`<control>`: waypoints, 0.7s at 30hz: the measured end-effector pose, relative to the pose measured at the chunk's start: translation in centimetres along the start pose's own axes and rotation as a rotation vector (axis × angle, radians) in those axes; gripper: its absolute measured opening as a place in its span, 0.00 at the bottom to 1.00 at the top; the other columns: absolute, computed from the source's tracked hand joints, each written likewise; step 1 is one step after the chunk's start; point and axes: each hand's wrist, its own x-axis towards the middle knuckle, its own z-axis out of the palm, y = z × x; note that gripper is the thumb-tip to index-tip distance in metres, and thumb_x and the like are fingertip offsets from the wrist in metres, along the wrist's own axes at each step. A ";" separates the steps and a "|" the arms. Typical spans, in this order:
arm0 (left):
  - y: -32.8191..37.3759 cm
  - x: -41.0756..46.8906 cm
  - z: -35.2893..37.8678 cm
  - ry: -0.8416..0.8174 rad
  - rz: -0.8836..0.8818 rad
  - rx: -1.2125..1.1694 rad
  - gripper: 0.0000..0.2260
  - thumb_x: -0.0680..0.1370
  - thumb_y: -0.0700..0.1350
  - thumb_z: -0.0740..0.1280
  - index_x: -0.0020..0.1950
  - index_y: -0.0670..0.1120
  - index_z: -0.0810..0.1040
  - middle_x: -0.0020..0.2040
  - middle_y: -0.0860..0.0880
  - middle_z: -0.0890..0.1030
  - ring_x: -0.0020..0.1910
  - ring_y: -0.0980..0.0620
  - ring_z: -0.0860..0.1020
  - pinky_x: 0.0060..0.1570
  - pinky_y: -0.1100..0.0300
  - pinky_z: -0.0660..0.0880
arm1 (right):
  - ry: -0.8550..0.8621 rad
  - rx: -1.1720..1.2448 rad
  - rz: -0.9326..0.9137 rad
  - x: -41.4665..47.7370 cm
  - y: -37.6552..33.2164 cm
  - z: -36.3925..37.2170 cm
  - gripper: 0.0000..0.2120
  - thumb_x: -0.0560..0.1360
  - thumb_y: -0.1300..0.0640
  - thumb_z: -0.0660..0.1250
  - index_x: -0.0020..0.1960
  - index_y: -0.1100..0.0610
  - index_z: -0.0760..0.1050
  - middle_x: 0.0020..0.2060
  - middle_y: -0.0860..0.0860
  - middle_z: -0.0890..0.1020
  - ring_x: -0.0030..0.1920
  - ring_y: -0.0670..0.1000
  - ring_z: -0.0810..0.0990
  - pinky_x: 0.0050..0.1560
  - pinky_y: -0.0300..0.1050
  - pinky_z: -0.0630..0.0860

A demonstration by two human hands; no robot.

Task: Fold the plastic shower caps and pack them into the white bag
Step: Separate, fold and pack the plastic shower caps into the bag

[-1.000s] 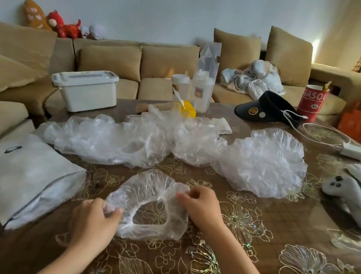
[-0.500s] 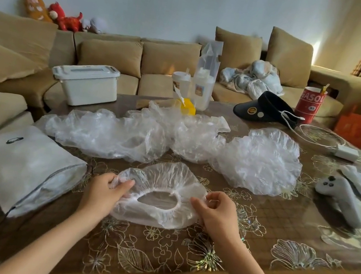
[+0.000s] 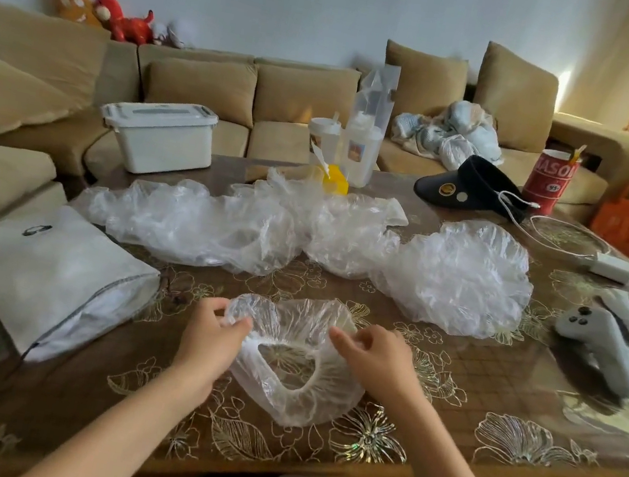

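Left hand [image 3: 211, 340] pinches left rim of clear shower cap [image 3: 296, 365], fingers curled round gathered plastic. Right hand [image 3: 375, 358] pinches right rim, fingers curled. Cap lies flat on worktop [image 3: 486, 399] between both hands, elastic opening facing up. Pile of loose shower caps [image 3: 304, 236] heaped across worktop middle, beyond held cap. White bag [image 3: 54, 276] lies on left, open mouth toward near edge, well apart from cap.
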 end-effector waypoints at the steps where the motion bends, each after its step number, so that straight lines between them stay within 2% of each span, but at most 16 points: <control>1: -0.1 -0.1 0.6 0.053 0.006 -0.014 0.19 0.78 0.41 0.65 0.68 0.43 0.67 0.58 0.45 0.73 0.45 0.52 0.73 0.41 0.61 0.69 | 0.056 0.018 0.000 0.1 -0.3 0.4 0.19 0.72 0.38 0.64 0.38 0.54 0.73 0.42 0.53 0.79 0.43 0.51 0.77 0.48 0.48 0.77; 3: -0.2 -0.2 1.0 0.152 0.018 0.007 0.17 0.78 0.40 0.65 0.66 0.43 0.68 0.55 0.45 0.74 0.39 0.54 0.72 0.34 0.62 0.67 | 0.182 0.077 -0.012 0.3 -0.7 1.0 0.15 0.76 0.47 0.65 0.36 0.55 0.70 0.36 0.50 0.77 0.35 0.47 0.72 0.40 0.45 0.73; 5: -0.8 0.2 0.9 0.221 0.104 0.116 0.14 0.78 0.39 0.65 0.63 0.43 0.71 0.56 0.44 0.77 0.39 0.54 0.73 0.32 0.63 0.67 | 0.277 0.119 -0.014 0.1 -0.8 0.9 0.12 0.78 0.50 0.62 0.40 0.55 0.68 0.35 0.47 0.75 0.33 0.45 0.71 0.36 0.44 0.68; 7: -1.5 0.8 0.3 0.255 0.260 0.224 0.12 0.77 0.40 0.66 0.60 0.42 0.72 0.52 0.45 0.79 0.38 0.55 0.74 0.31 0.66 0.66 | 0.330 0.082 -0.025 -0.1 -0.6 0.8 0.11 0.80 0.48 0.57 0.45 0.55 0.68 0.36 0.48 0.77 0.35 0.48 0.74 0.37 0.44 0.68; 10: -2.2 1.4 -0.9 0.223 0.426 0.383 0.12 0.77 0.42 0.66 0.59 0.41 0.73 0.43 0.51 0.79 0.32 0.59 0.74 0.28 0.65 0.66 | 0.340 -0.214 -0.002 -0.7 -0.1 0.6 0.17 0.82 0.46 0.50 0.47 0.56 0.71 0.42 0.51 0.80 0.38 0.51 0.76 0.38 0.44 0.69; 12: -2.7 1.9 -1.6 0.188 0.444 0.512 0.13 0.78 0.44 0.66 0.60 0.41 0.73 0.44 0.50 0.81 0.30 0.59 0.74 0.26 0.66 0.65 | 0.316 -0.335 0.019 -1.1 0.2 0.6 0.18 0.83 0.49 0.50 0.49 0.58 0.73 0.45 0.51 0.81 0.42 0.52 0.78 0.38 0.43 0.67; 14: -2.7 2.2 -2.3 0.200 0.451 0.649 0.14 0.77 0.44 0.66 0.61 0.41 0.73 0.49 0.48 0.81 0.33 0.56 0.76 0.27 0.68 0.66 | 0.375 -0.361 0.019 -1.3 0.4 0.8 0.12 0.82 0.52 0.53 0.52 0.57 0.72 0.48 0.51 0.80 0.46 0.52 0.78 0.38 0.42 0.67; 15: -2.6 2.4 -2.5 0.212 0.503 0.701 0.14 0.76 0.42 0.68 0.61 0.40 0.75 0.51 0.46 0.81 0.36 0.53 0.78 0.29 0.68 0.69 | 0.451 -0.382 -0.041 -1.3 0.4 0.7 0.07 0.80 0.55 0.59 0.54 0.57 0.71 0.49 0.51 0.78 0.46 0.51 0.78 0.38 0.40 0.68; 16: -2.5 2.3 -2.6 0.214 0.611 0.720 0.14 0.74 0.38 0.70 0.58 0.39 0.77 0.51 0.44 0.82 0.40 0.49 0.81 0.33 0.66 0.73 | 0.508 -0.403 -0.135 -1.4 0.4 0.8 0.08 0.75 0.59 0.67 0.53 0.58 0.72 0.47 0.52 0.78 0.44 0.51 0.77 0.37 0.39 0.70; 18: -2.4 1.9 -1.9 0.195 0.950 0.740 0.14 0.69 0.36 0.74 0.55 0.40 0.80 0.50 0.45 0.83 0.47 0.46 0.83 0.47 0.58 0.77 | 0.539 -0.348 -0.384 -0.9 0.6 1.4 0.18 0.60 0.67 0.77 0.47 0.59 0.77 0.40 0.51 0.79 0.37 0.50 0.78 0.35 0.40 0.76; 19: -2.4 1.6 -1.5 0.087 1.062 0.767 0.14 0.71 0.40 0.72 0.57 0.43 0.80 0.54 0.47 0.82 0.52 0.49 0.82 0.55 0.55 0.73 | 0.513 -0.363 -0.508 -0.7 0.4 1.7 0.19 0.59 0.68 0.78 0.47 0.58 0.78 0.41 0.51 0.80 0.38 0.49 0.79 0.38 0.40 0.77; 20: -2.3 1.4 -1.0 -0.069 1.069 0.821 0.16 0.76 0.48 0.65 0.62 0.47 0.76 0.61 0.51 0.79 0.61 0.54 0.77 0.63 0.54 0.66 | 0.406 -0.374 -0.580 -0.6 0.1 1.8 0.17 0.63 0.66 0.76 0.50 0.57 0.79 0.45 0.50 0.81 0.43 0.50 0.81 0.44 0.41 0.78; 21: -2.1 1.2 -0.5 -0.232 0.994 0.873 0.23 0.78 0.60 0.53 0.69 0.52 0.68 0.69 0.56 0.69 0.69 0.60 0.66 0.69 0.57 0.55 | 0.311 -0.362 -0.607 -0.3 -0.1 2.0 0.14 0.71 0.62 0.71 0.56 0.57 0.77 0.53 0.51 0.80 0.51 0.51 0.80 0.54 0.43 0.75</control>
